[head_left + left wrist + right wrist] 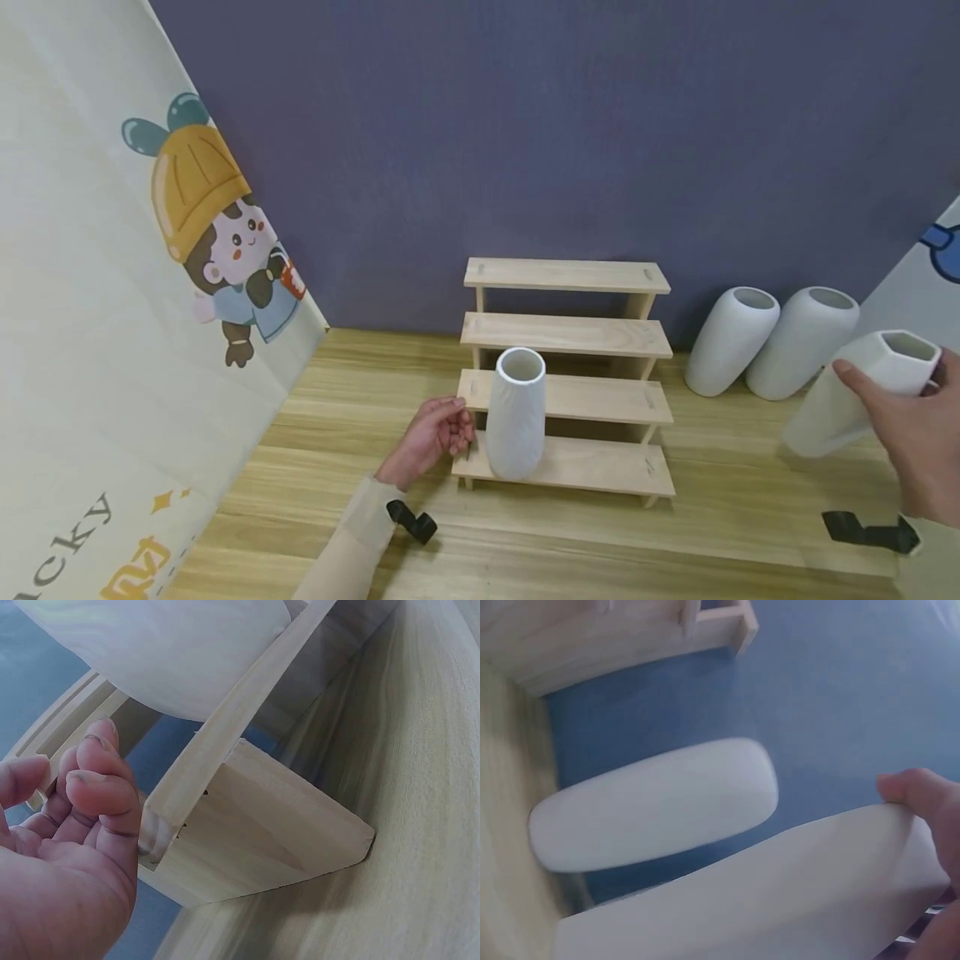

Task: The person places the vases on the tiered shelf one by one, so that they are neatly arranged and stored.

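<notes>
A four-step wooden shelf (600,400) stands on the wooden table, with a white textured vase (516,425) upright on its lowest step. At the shelf's left side is my left hand (427,437), its fingers curled near the end of the steps; in the left wrist view the hand (75,840) holds nothing and sits beside the shelf's side panel (255,817). At the far right, my right hand (918,425) grips a white faceted vase (847,400) near its rim, thumb on the near side. That vase (765,892) leans in the right wrist view. Whether its base touches the table, I cannot tell.
Two white vases, one (731,346) beside the other (798,346), stand to the right of the shelf near the dark blue back wall (525,125). A pale panel with a cartoon figure (232,242) is on the left. Another printed panel (947,250) is at the right edge.
</notes>
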Demonstrator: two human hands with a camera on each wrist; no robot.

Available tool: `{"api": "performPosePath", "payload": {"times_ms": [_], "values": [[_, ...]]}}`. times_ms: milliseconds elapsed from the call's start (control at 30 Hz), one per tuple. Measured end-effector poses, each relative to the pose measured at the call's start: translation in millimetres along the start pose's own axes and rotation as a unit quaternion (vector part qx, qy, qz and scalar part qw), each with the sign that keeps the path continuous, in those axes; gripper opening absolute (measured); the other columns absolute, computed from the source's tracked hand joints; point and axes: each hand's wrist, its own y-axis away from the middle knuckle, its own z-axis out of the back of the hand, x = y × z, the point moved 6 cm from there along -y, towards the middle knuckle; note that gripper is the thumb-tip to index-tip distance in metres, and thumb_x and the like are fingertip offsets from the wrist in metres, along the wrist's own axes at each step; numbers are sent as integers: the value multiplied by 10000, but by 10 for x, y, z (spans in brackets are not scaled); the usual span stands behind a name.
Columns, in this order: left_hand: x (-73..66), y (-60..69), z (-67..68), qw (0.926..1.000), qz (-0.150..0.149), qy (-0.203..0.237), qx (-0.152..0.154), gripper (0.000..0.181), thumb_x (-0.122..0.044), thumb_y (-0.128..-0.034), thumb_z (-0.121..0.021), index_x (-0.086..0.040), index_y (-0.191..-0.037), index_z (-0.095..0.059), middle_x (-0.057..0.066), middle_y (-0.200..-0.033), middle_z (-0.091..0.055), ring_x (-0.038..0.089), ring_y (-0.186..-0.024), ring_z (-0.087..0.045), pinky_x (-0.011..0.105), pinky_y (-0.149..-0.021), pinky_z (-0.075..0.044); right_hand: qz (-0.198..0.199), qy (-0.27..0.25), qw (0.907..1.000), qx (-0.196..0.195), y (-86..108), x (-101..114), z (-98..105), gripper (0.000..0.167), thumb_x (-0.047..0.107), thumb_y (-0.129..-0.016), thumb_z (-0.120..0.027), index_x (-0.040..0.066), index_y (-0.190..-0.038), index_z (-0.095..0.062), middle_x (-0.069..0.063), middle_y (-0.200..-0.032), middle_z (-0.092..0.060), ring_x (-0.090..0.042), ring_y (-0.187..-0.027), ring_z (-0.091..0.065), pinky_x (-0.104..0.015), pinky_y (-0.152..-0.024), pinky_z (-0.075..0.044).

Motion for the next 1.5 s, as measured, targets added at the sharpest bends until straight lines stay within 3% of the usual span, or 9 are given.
{"api": "performPosePath", "payload": {"times_ms": [167, 400, 533, 700, 933, 1033, 1167, 1300, 1500], "values": [[-7, 7, -9, 10000, 33, 17, -53, 383, -164, -1078, -377, -131, -779, -615, -44, -667, -695, 40, -521, -576, 163, -468, -461, -26, 12, 9997, 252, 109, 137, 23, 792, 368, -923, -658, 378, -1561, -189, 9, -1619, -328, -153, -1484, -349, -436, -1258, -294], [-20, 8, -17, 10000, 30, 11, -43, 386, -161, -1078, -368, -135, -780, -612, -47, -666, -694, 39, -518, -572, 161, -465, -455, 554, -367, 9978, 39, 238, 376, 110, 763, 246, -874, -724, 340, -1514, -321, 305, -1277, -409, 146, -1068, -380, -157, -1076, -347], [-15, 5, -12, 10000, 8, 50, -11, 384, -162, -1078, -372, -132, -781, -614, -46, -670, -697, 40, -522, -575, 161, -466, -454, 696, -262, 9970, 201, 336, 517, 124, 778, 263, -887, -729, 346, -1528, -296, 292, -1318, -405, 129, -1109, -387, -211, -1154, -355], [0, -4, -3, 10000, -36, 68, 42, 383, -162, -1080, -372, -126, -785, -614, -47, -678, -699, 39, -532, -582, 159, -471, -455, 785, -41, 9961, 412, 438, 641, 129, 795, 353, -880, -751, 377, -1529, -293, 308, -1305, -401, 118, -1113, -393, -186, -1073, -379], [8, -12, 0, 9999, -63, 91, 83, 382, -157, -1080, -372, -119, -787, -613, -44, -680, -700, 39, -531, -584, 157, -470, -457, 882, 6, 9924, 859, 563, 788, 73, 815, 408, -912, -701, 382, -1559, -205, 128, -1504, -389, -29, -1248, -391, -511, -1209, -354], [8, -12, 0, 9999, -71, 111, 91, 383, -152, -1081, -368, -116, -788, -612, -41, -679, -700, 41, -527, -582, 158, -467, -456, 1043, -15, 9904, 906, 592, 861, 65, 810, 412, -894, -726, 392, -1545, -244, 159, -1437, -435, -47, -1167, -425, -301, -972, -535], [8, -12, 2, 9999, -66, 104, 91, 389, -147, -1082, -361, -115, -788, -614, -39, -677, -699, 43, -524, -577, 159, -467, -455, 1319, -89, 9880, 803, 615, 974, 81, 803, 367, -834, -807, 380, -1502, -360, 279, -1197, -461, 16, -967, -441, -70, -600, -382], [11, -11, 4, 9999, -43, 76, 49, 388, -152, -1081, -365, -118, -787, -616, -37, -675, -698, 46, -523, -573, 160, -467, -452, 1510, -337, 9851, 755, 642, 1092, 88, 757, 290, -795, -852, 335, -1446, -469, 326, -1039, -456, 58, -886, -450, -34, -630, -371], [6, -13, 0, 10000, -34, 86, 20, 385, -155, -1082, -365, -119, -788, -612, -41, -675, -699, 42, -522, -578, 157, -462, -455, 1705, -434, 9804, 889, 723, 1237, 50, 685, 258, -788, -860, 334, -1380, -524, 315, -1050, -484, 57, -896, -465, -42, -659, -368]]}}
